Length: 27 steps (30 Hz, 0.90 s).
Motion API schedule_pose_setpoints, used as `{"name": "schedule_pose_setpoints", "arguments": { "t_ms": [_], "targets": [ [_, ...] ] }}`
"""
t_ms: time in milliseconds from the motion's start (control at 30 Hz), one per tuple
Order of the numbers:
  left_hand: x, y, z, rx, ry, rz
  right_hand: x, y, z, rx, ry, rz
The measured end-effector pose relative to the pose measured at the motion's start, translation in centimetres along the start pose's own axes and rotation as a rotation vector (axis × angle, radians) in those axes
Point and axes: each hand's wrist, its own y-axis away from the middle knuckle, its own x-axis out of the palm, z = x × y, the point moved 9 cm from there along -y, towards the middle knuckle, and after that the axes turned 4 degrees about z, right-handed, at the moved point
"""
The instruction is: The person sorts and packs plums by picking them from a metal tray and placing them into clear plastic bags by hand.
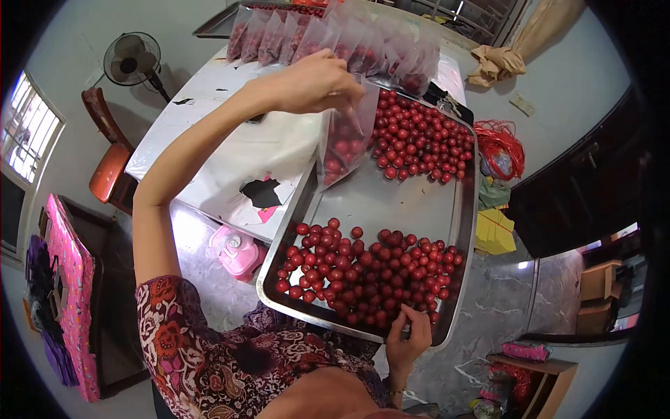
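My left hand (pixel 314 85) reaches across the table and pinches the top of a clear plastic bag (pixel 342 143) partly filled with small round red balls, cherry-like. The bag hangs over the left rim of a large metal tray (pixel 387 204). One heap of red balls (pixel 422 136) lies at the tray's far end, another heap of red balls (pixel 370 269) at the near end. At the near right corner of the tray, my right hand (pixel 408 339) has its thumb and fingers closed together by the near heap. What they hold, if anything, is hidden.
Several filled bags (pixel 328 42) stand in a row at the back of the white table (pixel 230 164), whose covering is torn. Red string (pixel 501 150) lies right of the tray. A chair (pixel 112 171), a fan (pixel 132 59) and a pink container (pixel 237 253) are to the left.
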Motion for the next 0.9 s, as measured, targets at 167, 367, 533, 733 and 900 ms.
{"name": "schedule_pose_setpoints", "arguments": {
  "t_ms": [167, 367, 533, 733, 900],
  "targets": [
    [0.2, 2.2, -3.3, 0.021, -0.047, 0.011, -0.8, -0.2, 0.6, -0.033, -0.012, -0.023],
    [-0.9, 4.6, -5.9, -0.028, -0.071, -0.143, -4.2, -2.8, 3.0, -0.181, 0.028, 0.01],
    [-0.7, 4.7, -6.7, -0.022, -0.025, -0.288, -4.4, -8.7, 6.6, -0.46, 0.16, 0.138],
    [-0.8, 3.3, -6.8, 0.028, 0.117, -0.247, -1.4, -18.7, 10.1, -0.63, 0.112, 0.2],
    [-0.6, 3.0, -7.7, 0.045, 0.134, -0.196, 3.8, -24.0, 14.0, -0.941, 0.319, 0.238]
  ]
}}
